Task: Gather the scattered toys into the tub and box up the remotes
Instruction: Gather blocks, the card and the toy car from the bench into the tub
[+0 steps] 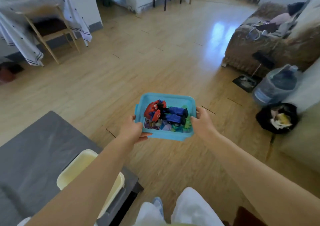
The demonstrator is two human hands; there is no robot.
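Both forearms reach from the lower frame to a blue tub (189, 102) held above the wood floor (121, 70) at centre.

Left hand (132, 129) grips the tub's near-left corner, thumb on the rim, fingers curled beneath. Right hand (201, 121) grips the right rim, thumb inside, fingers outside. Tub contents: red toy vehicle (154, 108), blue toy truck (174, 115), green pieces (187, 124), a card (149, 123). Lower left: cream bin (78, 167) on a grey table (38, 144). Right edge: black bag of trash (277, 118); water jug (276, 85) beyond it.
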